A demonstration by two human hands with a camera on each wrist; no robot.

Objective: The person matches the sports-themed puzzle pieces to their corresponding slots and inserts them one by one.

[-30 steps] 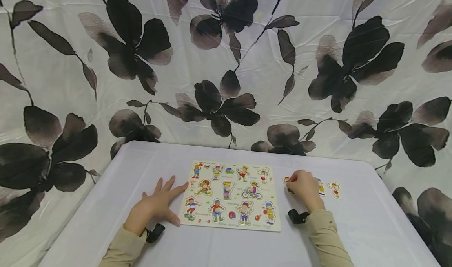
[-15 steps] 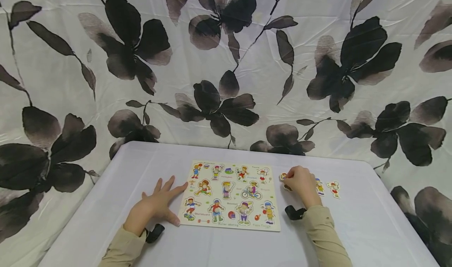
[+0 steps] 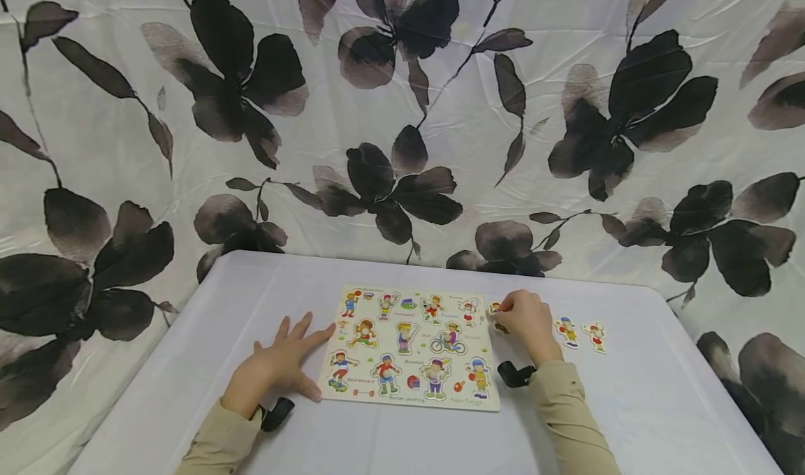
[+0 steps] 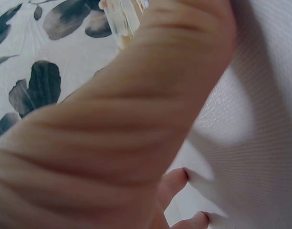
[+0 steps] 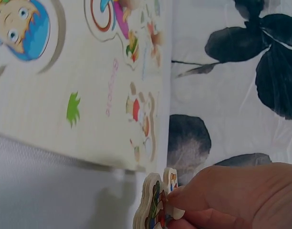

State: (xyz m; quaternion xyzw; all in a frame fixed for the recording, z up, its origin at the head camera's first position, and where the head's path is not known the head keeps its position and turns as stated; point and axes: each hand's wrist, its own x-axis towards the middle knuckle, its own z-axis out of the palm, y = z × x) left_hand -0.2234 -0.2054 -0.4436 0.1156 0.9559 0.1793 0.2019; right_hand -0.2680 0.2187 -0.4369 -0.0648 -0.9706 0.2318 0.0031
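A wooden puzzle board with pictures of children at sports lies flat on the white table. My left hand is spread beside it, index fingertip and thumb at the board's left edge. The forearm fills much of the left wrist view, with fingertips low in the picture. Just past the board's right edge, my right hand pinches a wooden puzzle piece between thumb and fingers. The right wrist view shows the piece tilted on edge, partly covered by the fingers, close to the board's upper right corner with its tennis figure.
Two loose puzzle pieces lie right of my right hand: a figure in blue and yellow and one in red and white. A flowered cloth hangs behind the table's far edge. A small black device is on my right wrist.
My right hand has shifted left and slightly away from me with the puzzle piece, nearer the board's edge. The blue-and-yellow piece is now uncovered. My left hand has stayed put.
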